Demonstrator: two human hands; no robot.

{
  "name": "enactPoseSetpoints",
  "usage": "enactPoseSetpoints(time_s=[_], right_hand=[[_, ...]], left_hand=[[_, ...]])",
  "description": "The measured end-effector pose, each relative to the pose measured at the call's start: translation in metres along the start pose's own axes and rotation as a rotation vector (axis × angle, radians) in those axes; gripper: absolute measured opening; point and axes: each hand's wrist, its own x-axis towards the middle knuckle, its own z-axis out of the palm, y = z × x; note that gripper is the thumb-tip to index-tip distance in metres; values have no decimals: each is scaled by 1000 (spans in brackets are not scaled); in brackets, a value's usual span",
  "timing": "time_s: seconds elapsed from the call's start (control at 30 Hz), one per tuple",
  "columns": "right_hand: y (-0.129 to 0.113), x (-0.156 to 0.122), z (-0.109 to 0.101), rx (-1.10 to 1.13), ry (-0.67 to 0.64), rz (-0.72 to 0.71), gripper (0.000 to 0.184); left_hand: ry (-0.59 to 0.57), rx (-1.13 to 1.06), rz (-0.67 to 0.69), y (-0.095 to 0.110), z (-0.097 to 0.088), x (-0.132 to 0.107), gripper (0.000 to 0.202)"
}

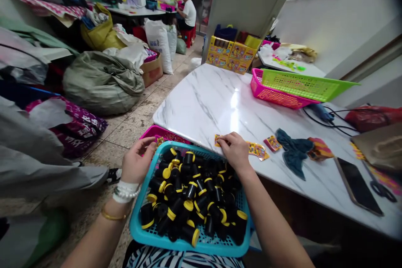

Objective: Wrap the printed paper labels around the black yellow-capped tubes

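A turquoise basket (141,228) rests on my lap, filled with several small black cylinders with yellow caps (188,192). My left hand (136,163) curls at the basket's far left rim, fingers bent near a small yellow piece (160,140). My right hand (234,150) lies palm down on the edge of the white marble table (220,100), fingers closed over a small yellow-and-red sticker sheet (217,139). More such stickers (258,150) lie just right of that hand.
A pink basket (153,132) sits behind the turquoise one. On the table: stacked pink (273,96) and green baskets (301,83), a teal cloth (293,153), a phone (358,186), scissors, cables. Sacks and bags crowd the floor at left. A person sits far back.
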Motion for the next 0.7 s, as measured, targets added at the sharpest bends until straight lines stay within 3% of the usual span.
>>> enactPoseSetpoints(time_s=[0.07, 0.17, 0.23, 0.3, 0.37, 0.47, 0.53, 0.6, 0.7], right_hand=[[-4, -6, -3, 125, 156, -25, 14], [-20, -30, -7, 291, 290, -126, 11], [-36, -56, -8, 387, 205, -198, 14], [-50, -83, -10, 467, 81, -217, 21], [-58, -105, -12, 573, 20, -101, 30], [-59, -123, -17, 813, -41, 287, 47], [-55, -129, -18, 913, -177, 491, 34], [-52, -133, -16, 915, -305, 577, 27], [-51, -139, -11, 811, -222, 573, 34]], left_hand=[[-37, -44, 66, 26, 14, -21, 43], [-292, -159, 48, 52, 41, -50, 34], [-433, -209, -5, 57, 59, -65, 33], [-496, -229, -35, 54, 72, -75, 28], [-499, -209, -56, 45, 77, -83, 21], [-489, -137, -108, 33, 78, -89, 20], [-520, -97, -120, 29, 78, -90, 20], [-543, -72, -106, 29, 81, -91, 20], [-462, -87, -81, 38, 84, -95, 20]])
